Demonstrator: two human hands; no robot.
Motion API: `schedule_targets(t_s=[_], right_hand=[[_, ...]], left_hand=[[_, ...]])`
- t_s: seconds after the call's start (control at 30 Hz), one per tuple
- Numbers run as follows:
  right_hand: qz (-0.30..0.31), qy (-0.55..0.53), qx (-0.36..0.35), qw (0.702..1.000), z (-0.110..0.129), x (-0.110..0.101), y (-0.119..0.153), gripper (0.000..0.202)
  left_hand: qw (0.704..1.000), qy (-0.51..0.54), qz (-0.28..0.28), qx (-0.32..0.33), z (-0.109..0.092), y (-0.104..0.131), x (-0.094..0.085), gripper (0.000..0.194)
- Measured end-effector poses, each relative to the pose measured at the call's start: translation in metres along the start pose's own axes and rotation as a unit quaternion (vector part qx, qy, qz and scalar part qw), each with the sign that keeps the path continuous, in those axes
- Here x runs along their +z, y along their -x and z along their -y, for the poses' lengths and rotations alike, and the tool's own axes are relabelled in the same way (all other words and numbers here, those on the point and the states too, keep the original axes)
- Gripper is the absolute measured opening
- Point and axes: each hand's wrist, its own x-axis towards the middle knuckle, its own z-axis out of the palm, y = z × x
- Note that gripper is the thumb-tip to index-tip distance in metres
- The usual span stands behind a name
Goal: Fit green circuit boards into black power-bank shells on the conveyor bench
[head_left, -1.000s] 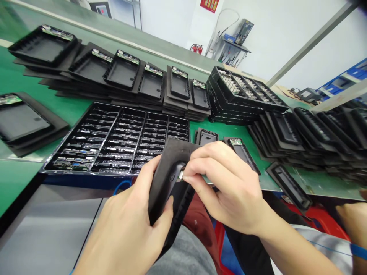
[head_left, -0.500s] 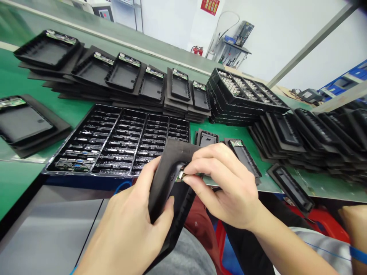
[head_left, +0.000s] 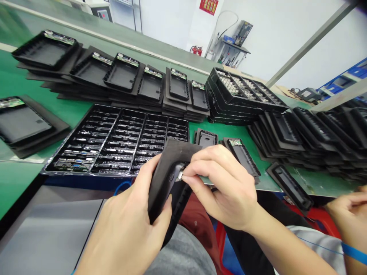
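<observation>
My left hand (head_left: pixel 134 214) is closed around a black plastic housing (head_left: pixel 162 191), which is tilted up on edge above my lap. A dark foam sheet (head_left: pixel 179 150) is held along with it. At the housing's upper end, my right hand (head_left: pixel 223 183) pinches a small circuit board (head_left: pixel 180 175); a pale connector on it shows at the fingertips, and the rest is hidden by the fingers and the wall. Just beyond my hands lies a black divided tray (head_left: pixel 114 143) with several circuit boards in its near left slots.
Stacked housings on foam sheets (head_left: pixel 123 74) line the back of the green bench. Black trays of parts (head_left: pixel 229 99) are piled at centre right, with more housings (head_left: pixel 289 131) beyond. One housing (head_left: pixel 292 187) overhangs the front edge. A co-worker's hand (head_left: pixel 349 214) is at far right.
The circuit board has gone deeper into the housing's end, with less of its green showing. My left hand keeps its grip. The co-worker's hand has come further into view at right.
</observation>
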Motion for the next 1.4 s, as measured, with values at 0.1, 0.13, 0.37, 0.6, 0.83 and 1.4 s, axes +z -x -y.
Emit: schedule_targets(t_s=[0.1,0.13,0.37,0.6,0.83,1.4], right_hand=[[0.004,0.001,-0.004,1.0,0.001,-0.001,0.0,0.01],[0.005,0.002,-0.007,1.0,0.001,-0.001,0.0,0.01],[0.013,0.019,-0.023,0.999,0.001,0.002,0.001,0.01],[0.008,0.008,-0.045,0.999,-0.003,0.006,0.002,0.011],[0.021,-0.019,-0.045,0.999,-0.002,0.01,0.012,0.009],[0.079,-0.326,0.409,0.849,0.015,0.06,0.043,0.039]], left_hand=[[1.0,-0.018,-0.015,0.018,-0.001,0.001,0.0,0.052],[0.999,-0.024,-0.013,0.02,-0.001,0.001,0.0,0.051],[1.0,-0.021,-0.006,0.007,0.003,0.006,-0.001,0.051],[0.999,0.047,0.011,-0.008,0.002,0.004,0.001,0.053],[0.97,0.218,0.069,-0.081,0.012,-0.001,0.005,0.044],[0.807,0.554,-0.043,-0.203,0.053,-0.007,-0.002,0.048]])
